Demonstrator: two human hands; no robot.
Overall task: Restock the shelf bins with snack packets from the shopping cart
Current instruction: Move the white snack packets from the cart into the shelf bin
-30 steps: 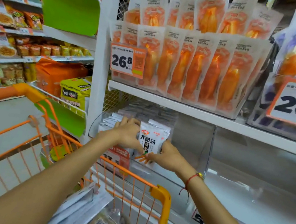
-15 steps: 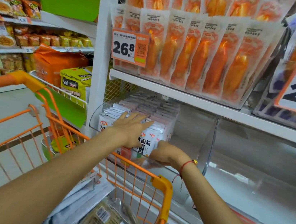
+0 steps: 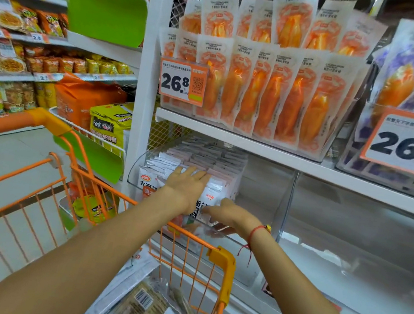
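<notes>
Your left hand (image 3: 188, 189) lies flat on the white packets (image 3: 200, 160) in the clear bin (image 3: 134, 171) on the lower shelf, fingers straight and spread across the tops of the front rows. Your right hand (image 3: 230, 212) is just to its right and nearer you, at the bin's front edge; its fingers reach left to the face of the front packet (image 3: 211, 199), but whether they pinch it or only touch it cannot be told. A red cord (image 3: 253, 235) circles that wrist.

The packets stand upright in tight rows, filling the left part of the bin from front to back. To the right, past a clear divider (image 3: 287, 207), the next bin space shows no packets.

The orange cart (image 3: 222, 261) sits near you, under your forearms, its far right corner just below the bin. More packets (image 3: 147, 304) lie in it at the bottom centre.

On the shelf above, orange pouches (image 3: 269, 94) stand in rows behind a 26.8 price tag (image 3: 182, 82). A second tag (image 3: 410, 146) hangs at the far right.
</notes>
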